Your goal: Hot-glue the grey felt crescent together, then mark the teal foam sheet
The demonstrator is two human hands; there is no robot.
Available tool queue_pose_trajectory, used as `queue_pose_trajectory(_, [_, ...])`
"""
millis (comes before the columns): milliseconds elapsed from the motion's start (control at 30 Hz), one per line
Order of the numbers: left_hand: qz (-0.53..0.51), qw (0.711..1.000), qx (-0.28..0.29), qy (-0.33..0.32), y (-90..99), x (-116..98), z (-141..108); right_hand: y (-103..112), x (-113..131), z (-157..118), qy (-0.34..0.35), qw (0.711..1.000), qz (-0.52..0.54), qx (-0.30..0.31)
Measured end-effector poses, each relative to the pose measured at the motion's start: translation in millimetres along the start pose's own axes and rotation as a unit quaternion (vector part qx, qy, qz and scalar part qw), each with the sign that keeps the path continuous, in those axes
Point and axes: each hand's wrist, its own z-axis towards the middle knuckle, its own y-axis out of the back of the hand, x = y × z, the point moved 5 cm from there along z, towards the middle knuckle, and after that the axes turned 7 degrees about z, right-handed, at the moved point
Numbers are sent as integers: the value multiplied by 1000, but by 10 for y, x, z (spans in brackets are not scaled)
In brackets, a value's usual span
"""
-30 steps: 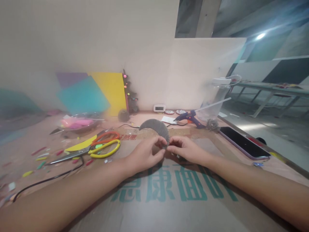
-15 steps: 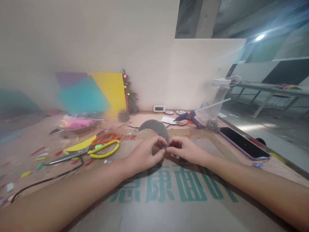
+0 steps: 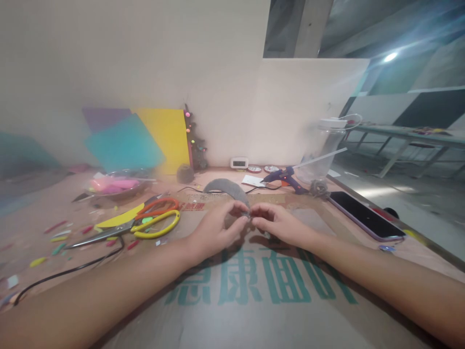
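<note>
A grey crescent-shaped piece [image 3: 225, 186], its surface rough like wrapped cord or felt, rises above the middle of the work surface. My left hand [image 3: 222, 225] pinches its lower right tip between thumb and fingers. Close against that same tip is my right hand [image 3: 274, 222], its thumb and fingers pressed together; what they pinch is too small to make out. Beneath both hands lies a flat board [image 3: 232, 320] printed with green characters.
Yellow-and-orange-handled scissors [image 3: 156, 225] lie left among colourful scraps and a black cable [image 3: 72, 271]. A blue glue gun [image 3: 285, 179], a clear jar [image 3: 321, 150] and a phone [image 3: 366, 215] stand or lie to the right. A small white clock [image 3: 239, 163] is behind.
The grey crescent has tilted and now looks narrower, with its upper end slightly farther left. Both hands stay at its tip, the fingers shifting a little.
</note>
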Motion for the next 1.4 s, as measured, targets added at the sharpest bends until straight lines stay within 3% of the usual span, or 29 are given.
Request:
queue_pose_trajectory(233, [6,1000,4,-10,-6,10,-2,187,-61,6,-6,987,5,-161])
queue_pose_trajectory(300, [8,1000,15,-10,-26,12,-5,217,-68,9,-12,984,0,-177])
queue_pose_trajectory(500, [20,999,35,-21,-84,41,-9,217,-58,22,-15,987,1,-159])
queue_pose_trajectory(800, [35,995,80,-49,-140,31,-43,119,-132,21,-12,994,77,-79])
queue_pose_trajectory(1000, [7,996,71,-52,-122,-1,-55,123,-112,22,-11,993,91,-74])
queue_pose_trajectory(1133, [1,999,50,-11,-91,50,-10,177,-73,24,15,994,51,-100])
queue_pose_trajectory(1300, [15,995,52,84,-85,170,37,116,-60,8,13,996,56,-70])
queue_pose_trajectory(1400, [0,986,82,142,-95,192,11,72,-45,-7,13,998,38,-56])
